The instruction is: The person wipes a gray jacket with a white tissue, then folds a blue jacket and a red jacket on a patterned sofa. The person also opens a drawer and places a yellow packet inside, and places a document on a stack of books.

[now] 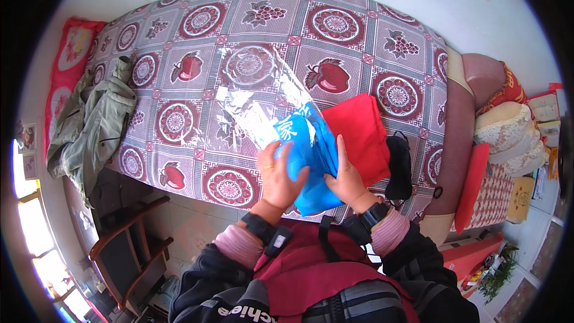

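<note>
A folded blue cloth with white writing (pixel 309 161) lies at the bed's near edge, its upper part inside a clear plastic bag (pixel 264 98) that spreads away over the bedcover. My left hand (pixel 280 172) is over the left side of the blue cloth, its fingers apart; whether it presses on the bag cannot be told. My right hand (pixel 347 179) is at the cloth's right edge, thumb on top and index finger stretched out, the cloth between thumb and fingers. A folded red cloth (pixel 361 139) lies beside it, partly under the blue one.
A black eye-mask-like item (pixel 398 166) lies right of the red cloth on the patterned bedcover (pixel 233 190). A grey-green jacket (pixel 96 121) hangs over the left end. Pillows (pixel 502 130) stand at the right; a wooden chair (pixel 130 242) is at lower left.
</note>
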Available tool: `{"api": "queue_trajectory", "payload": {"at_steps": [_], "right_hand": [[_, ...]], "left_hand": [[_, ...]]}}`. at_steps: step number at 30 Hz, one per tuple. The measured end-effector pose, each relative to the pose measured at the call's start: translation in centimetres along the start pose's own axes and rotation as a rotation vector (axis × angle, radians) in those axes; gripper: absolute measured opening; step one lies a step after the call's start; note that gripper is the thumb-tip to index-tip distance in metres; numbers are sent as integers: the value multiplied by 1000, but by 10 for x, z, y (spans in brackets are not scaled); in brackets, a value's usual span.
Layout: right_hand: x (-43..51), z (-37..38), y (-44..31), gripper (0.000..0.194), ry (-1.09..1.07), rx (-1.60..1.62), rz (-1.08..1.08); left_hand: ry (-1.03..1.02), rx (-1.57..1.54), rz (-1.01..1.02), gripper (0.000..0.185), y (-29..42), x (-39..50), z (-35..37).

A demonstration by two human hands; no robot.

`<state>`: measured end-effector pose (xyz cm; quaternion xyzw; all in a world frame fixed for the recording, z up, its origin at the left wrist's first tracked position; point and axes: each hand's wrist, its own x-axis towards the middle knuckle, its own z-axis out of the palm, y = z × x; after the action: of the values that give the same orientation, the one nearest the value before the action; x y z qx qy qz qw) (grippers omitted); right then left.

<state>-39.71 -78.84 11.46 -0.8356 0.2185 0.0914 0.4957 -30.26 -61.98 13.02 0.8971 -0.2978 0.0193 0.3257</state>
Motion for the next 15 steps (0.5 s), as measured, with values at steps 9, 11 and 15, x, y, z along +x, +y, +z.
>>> {"api": "queue_trajectory", "payload": {"at_steps": [9, 11, 15], "right_hand": [[-6, 10, -20, 62, 43, -240, -195], [-4, 12, -22, 60, 10, -310, -196], [7, 17, -20, 55, -25, -399, -158]], "left_hand": [[-328, 146, 120, 8, -5, 67, 37], [-285, 87, 178, 5, -4, 61, 36], [-219, 22, 285, 7, 3, 51, 32]]}}
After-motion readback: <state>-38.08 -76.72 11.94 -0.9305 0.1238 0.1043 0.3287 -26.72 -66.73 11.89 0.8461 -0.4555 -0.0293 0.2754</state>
